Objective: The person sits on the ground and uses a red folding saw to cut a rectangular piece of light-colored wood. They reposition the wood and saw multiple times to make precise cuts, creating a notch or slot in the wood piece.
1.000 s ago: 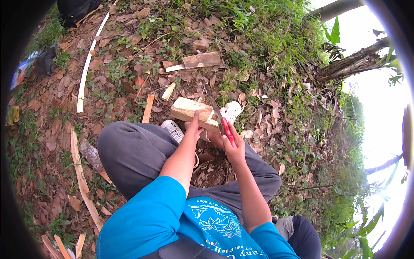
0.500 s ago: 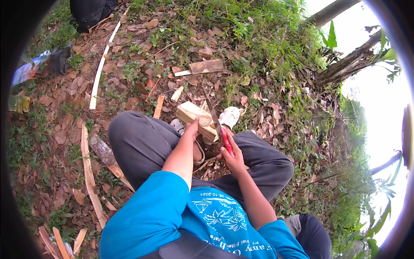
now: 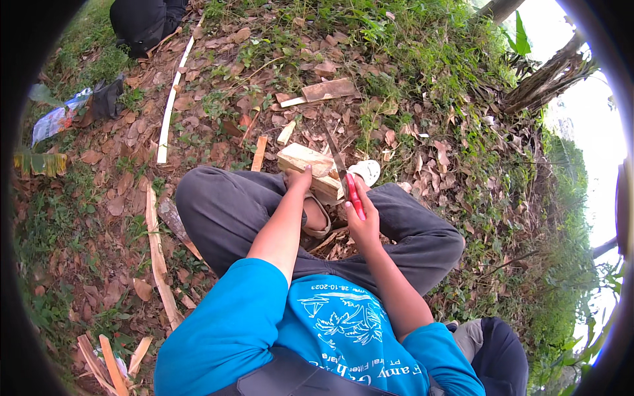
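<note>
My left hand [image 3: 298,179] is closed on the near side of a pale, split wood block [image 3: 306,158], steadying it in front of my feet. In my right hand [image 3: 363,221] is a red-handled saw [image 3: 354,193], its fingers wrapped round the grip. The saw's long, narrow blade [image 3: 335,157] points away from me and lies along the right end of the block. Whether its edge touches the wood, I cannot tell. Part of the block's underside is hidden by my hand and shoe.
My bent legs and a white shoe [image 3: 367,173] frame the block. Beyond it lie wood pieces [image 3: 330,90] and a short strip [image 3: 259,154] among dry leaves. A long pale strip [image 3: 173,99], longer slats [image 3: 158,254] and a black bag [image 3: 142,26] are at the left.
The whole view has shifted slightly, moving the scene right in the picture. My left hand stays on the block and my right hand on the saw, which sits slightly differently against the block's end.
</note>
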Tool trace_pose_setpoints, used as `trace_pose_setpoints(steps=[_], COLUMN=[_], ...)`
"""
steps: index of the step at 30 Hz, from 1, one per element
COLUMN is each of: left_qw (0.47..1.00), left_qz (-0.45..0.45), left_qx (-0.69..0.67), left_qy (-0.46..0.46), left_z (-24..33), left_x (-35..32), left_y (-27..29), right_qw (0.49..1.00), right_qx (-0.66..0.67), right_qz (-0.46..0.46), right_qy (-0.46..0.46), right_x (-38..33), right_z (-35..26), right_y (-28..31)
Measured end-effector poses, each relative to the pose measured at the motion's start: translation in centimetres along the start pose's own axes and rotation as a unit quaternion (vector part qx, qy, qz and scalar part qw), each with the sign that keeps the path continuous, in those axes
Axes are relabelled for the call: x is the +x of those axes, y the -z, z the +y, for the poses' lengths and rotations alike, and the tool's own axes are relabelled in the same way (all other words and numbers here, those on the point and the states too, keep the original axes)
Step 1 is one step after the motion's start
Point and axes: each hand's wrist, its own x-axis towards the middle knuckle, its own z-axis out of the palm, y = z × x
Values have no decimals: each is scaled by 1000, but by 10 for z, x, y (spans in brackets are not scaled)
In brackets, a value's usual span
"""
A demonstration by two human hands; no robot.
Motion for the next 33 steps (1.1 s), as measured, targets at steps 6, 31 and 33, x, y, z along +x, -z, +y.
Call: trace_pose_setpoints(steps=[6, 31, 33], left_qw=[1000, 895, 912], left_qz=[-16, -46, -37], left_qx=[-10, -443, -408], left_qy=[3, -7, -18], left_z=[22, -10, -7], left_x=[-4, -6, -9], left_y=[-9, -53, -51], right_qw=[994, 984, 988], right_qx=[48, 59, 34], right_qz=[0, 2, -3], right_qy=[-100, -169, -153], right_x=[19, 57, 56], right_z=[-7, -29, -21], right_y=[6, -5, -7])
